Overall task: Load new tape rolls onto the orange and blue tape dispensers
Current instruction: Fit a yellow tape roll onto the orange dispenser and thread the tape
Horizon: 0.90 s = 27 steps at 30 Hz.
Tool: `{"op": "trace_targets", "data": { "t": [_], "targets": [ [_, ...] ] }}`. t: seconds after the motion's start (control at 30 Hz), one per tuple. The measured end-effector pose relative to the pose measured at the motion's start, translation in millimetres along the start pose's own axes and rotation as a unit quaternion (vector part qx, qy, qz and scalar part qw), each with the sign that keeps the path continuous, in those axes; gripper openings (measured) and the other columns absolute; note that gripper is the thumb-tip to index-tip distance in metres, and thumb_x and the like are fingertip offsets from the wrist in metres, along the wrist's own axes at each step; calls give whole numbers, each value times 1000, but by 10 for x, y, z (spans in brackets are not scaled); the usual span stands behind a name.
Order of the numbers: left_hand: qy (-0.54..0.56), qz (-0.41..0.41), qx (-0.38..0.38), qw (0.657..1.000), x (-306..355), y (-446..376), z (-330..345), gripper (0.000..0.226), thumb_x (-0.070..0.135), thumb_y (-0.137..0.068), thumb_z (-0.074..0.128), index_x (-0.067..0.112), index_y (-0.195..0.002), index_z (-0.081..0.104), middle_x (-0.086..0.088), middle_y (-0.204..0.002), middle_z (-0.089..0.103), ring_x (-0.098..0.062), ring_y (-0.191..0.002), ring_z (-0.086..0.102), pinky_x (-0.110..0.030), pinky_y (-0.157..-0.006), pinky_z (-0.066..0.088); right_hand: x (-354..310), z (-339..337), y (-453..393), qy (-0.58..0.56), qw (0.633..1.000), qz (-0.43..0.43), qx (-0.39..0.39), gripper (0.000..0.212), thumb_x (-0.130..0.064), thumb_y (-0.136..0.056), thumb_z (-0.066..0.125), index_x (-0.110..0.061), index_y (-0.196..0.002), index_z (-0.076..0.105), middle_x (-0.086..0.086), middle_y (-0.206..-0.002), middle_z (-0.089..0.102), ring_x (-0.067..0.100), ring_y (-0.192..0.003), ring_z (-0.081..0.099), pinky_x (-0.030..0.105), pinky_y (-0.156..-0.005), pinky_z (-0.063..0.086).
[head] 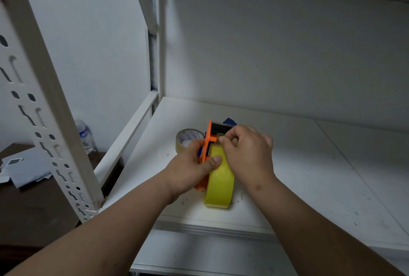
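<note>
On the white shelf (pixel 298 165) of a metal rack, both hands work on the orange tape dispenser (pixel 207 142), which stands on its edge near the middle of the shelf. A yellow tape roll (pixel 219 182) sits on the dispenser, its lower side touching the shelf surface. The left hand (pixel 190 169) holds the dispenser from the left side: its fingers are curled around the orange frame and the thumb presses on the outer face of the yellow roll. The right hand (pixel 245 149) is above the roll, with the fingers bent together; the thumb and forefinger pinch something small at the top of the roll, close to the front of the dispenser, probably the tape end, but it is too small to tell surely. Just behind the right hand, a small part of the blue tape dispenser (pixel 229 121) shows, and the rest is hidden. To the left of the orange dispenser, a clear tape roll (pixel 188 140) with a printed core lies flat on the shelf, partly behind the left hand. Outside the rack, on the left, a plastic water bottle (pixel 85 136) stands on a dark brown surface (pixel 33 209), near some white papers (pixel 22 169).
</note>
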<state>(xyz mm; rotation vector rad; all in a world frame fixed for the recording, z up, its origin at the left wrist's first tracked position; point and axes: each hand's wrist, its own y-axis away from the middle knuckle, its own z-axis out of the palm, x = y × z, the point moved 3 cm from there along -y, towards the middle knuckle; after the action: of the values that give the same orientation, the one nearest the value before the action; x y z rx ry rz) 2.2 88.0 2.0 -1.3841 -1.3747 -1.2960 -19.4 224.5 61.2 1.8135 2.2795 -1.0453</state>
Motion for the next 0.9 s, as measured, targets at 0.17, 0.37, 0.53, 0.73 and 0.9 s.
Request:
{"op": "trace_targets", "data": {
  "t": [0.17, 0.37, 0.53, 0.73, 0.9],
  "targets": [
    [-5, 2, -7, 1000, 1, -21, 14, 71, 58, -74, 65, 39, -138, 40, -1, -113, 69, -23, -105, 68, -50, -93, 56, -10, -7, -38, 19, 1000, 8, 16, 22, -30, -84, 61, -25, -67, 49, -12, -68, 51, 12, -69, 48, 34, -89, 31],
    [-6, -1, -7, 1000, -9, -42, -12, 63, 53, -81, 64, 39, -137, 42, 0, -112, 69, -24, -105, 68, -50, -93, 56, -43, -8, -72, 31, 999, -20, 7, 24, -32, -86, 61, -27, -66, 48, -12, -70, 49, 10, -72, 47, 29, -87, 23],
    [-31, 4, -2, 1000, 3, -60, -34, 48, 49, -89, 57, 42, -135, 46, 1, -114, 68, -24, -107, 66, -50, -95, 54, -49, -41, -148, 31, 999, -33, -26, 17, -36, -85, 63, -31, -70, 55, -13, -70, 43, 8, -78, 48, 28, -85, 18],
    [-70, 27, -17, 997, 46, -81, -30, 41, 41, -100, 47, 43, -140, 41, 9, -93, 64, -15, -83, 61, -36, -81, 56, -90, -50, -219, 74, 995, -55, -47, 14, -37, -86, 62, -29, -75, 60, -9, -82, 50, 14, -85, 52, 32, -90, 21],
    [-97, 34, -22, 994, 131, -53, -20, 41, 37, -104, 39, 45, -144, 35, 8, -88, 61, -5, -71, 58, -15, -56, 48, -127, -122, -299, 110, 986, -57, -114, 16, -37, -88, 57, -29, -74, 55, -10, -82, 55, 13, -88, 55, 34, -90, 25]
  ]
}}
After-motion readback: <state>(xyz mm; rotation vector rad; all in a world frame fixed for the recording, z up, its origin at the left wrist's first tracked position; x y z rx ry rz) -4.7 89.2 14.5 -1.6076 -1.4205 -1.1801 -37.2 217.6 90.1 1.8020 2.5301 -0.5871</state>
